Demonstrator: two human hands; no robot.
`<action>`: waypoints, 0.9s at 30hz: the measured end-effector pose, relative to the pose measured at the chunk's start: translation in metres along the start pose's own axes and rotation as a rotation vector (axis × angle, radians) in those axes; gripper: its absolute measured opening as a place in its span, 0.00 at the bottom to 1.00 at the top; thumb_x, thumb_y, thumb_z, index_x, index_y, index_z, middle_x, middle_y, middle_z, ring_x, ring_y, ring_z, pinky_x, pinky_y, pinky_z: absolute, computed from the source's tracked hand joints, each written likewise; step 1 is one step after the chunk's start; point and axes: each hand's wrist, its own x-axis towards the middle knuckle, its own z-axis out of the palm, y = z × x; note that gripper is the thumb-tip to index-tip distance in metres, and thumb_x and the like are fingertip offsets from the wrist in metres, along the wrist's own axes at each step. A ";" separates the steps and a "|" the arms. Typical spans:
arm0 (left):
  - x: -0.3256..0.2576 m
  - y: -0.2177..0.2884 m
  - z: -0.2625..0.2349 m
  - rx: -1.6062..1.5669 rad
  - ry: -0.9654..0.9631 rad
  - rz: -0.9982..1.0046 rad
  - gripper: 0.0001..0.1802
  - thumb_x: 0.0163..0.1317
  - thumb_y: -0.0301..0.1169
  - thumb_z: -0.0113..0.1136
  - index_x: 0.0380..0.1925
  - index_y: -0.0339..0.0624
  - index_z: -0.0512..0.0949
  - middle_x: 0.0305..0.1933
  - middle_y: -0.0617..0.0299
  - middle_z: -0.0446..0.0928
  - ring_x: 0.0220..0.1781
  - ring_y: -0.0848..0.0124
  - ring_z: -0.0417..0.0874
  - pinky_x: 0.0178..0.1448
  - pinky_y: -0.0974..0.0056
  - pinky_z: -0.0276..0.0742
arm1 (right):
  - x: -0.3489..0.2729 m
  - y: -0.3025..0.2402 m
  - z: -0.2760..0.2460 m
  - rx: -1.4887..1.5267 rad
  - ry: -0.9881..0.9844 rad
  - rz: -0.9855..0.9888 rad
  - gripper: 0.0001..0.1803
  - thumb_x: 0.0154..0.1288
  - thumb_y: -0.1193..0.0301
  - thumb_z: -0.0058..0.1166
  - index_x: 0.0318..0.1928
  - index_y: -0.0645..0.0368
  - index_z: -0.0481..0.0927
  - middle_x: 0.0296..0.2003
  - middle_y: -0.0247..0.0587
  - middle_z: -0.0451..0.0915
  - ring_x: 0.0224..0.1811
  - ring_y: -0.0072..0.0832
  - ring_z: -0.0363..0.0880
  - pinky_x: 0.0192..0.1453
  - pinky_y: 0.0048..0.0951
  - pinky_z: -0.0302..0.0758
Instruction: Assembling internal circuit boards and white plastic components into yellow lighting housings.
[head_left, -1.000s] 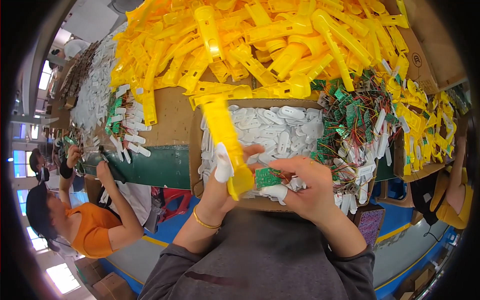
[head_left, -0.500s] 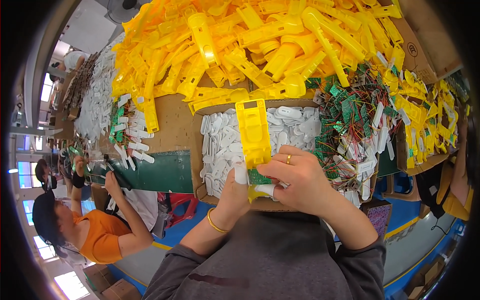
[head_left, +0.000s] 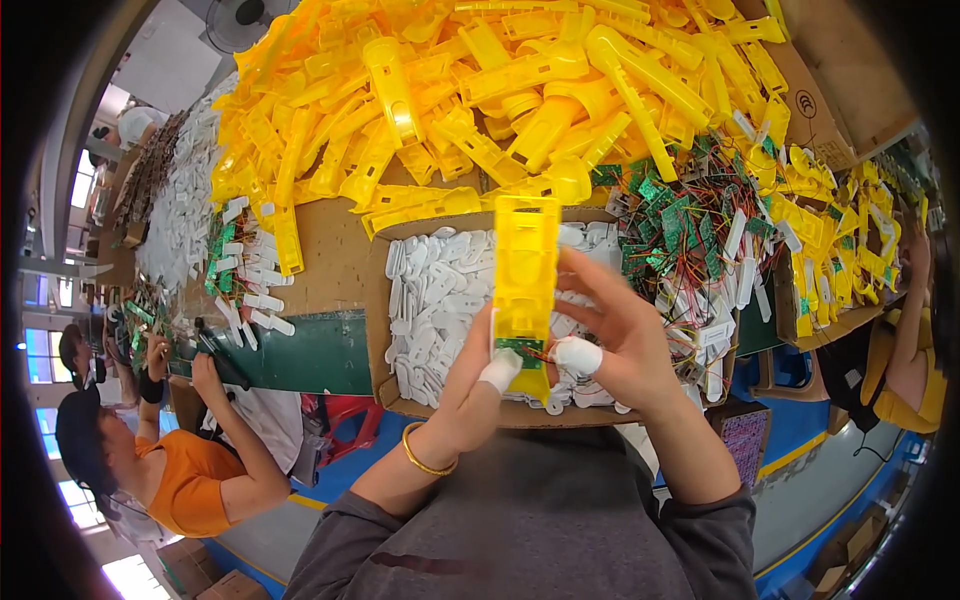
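Observation:
I hold a long yellow plastic housing (head_left: 524, 270) upright over a cardboard box (head_left: 378, 300) of white plastic parts (head_left: 436, 300). A small green circuit board (head_left: 522, 351) sits in the housing's lower end. My left hand (head_left: 470, 395) grips the housing's bottom from the left, its taped thumb beside the board. My right hand (head_left: 620, 335) holds the housing from the right, with a taped finger next to the board and the other fingers spread behind it.
A big heap of yellow housings (head_left: 500, 90) fills the table behind the box. Green circuit boards with coloured wires (head_left: 690, 235) lie to the right. A person in an orange shirt (head_left: 190, 480) works at the left, another in yellow (head_left: 905, 370) at the right.
The housing has swung from a leftward tilt to upright and risen. My right hand has opened from covering its base, and the circuit board now sits in the lower end.

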 end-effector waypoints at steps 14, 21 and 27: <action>0.006 -0.009 -0.012 0.899 0.054 0.211 0.27 0.57 0.23 0.37 0.59 0.32 0.54 0.43 0.45 0.74 0.39 0.54 0.80 0.45 0.57 0.75 | -0.002 0.020 0.011 0.436 -0.431 0.730 0.12 0.57 0.77 0.59 0.43 0.65 0.78 0.34 0.36 0.81 0.32 0.19 0.78 0.34 0.20 0.75; 0.019 0.008 -0.028 -0.010 -0.045 0.056 0.24 0.64 0.33 0.38 0.60 0.39 0.58 0.50 0.51 0.73 0.40 0.64 0.80 0.43 0.61 0.76 | 0.022 0.013 0.013 0.441 -0.520 0.681 0.17 0.57 0.77 0.58 0.49 0.64 0.76 0.33 0.29 0.77 0.36 0.18 0.76 0.41 0.21 0.75; 0.023 0.013 -0.017 -0.364 0.121 -0.088 0.28 0.70 0.50 0.32 0.59 0.41 0.61 0.44 0.53 0.75 0.39 0.65 0.80 0.40 0.62 0.78 | 0.030 0.003 0.007 0.197 -0.618 0.482 0.21 0.52 0.76 0.62 0.49 0.64 0.76 0.30 0.23 0.69 0.36 0.14 0.72 0.42 0.21 0.74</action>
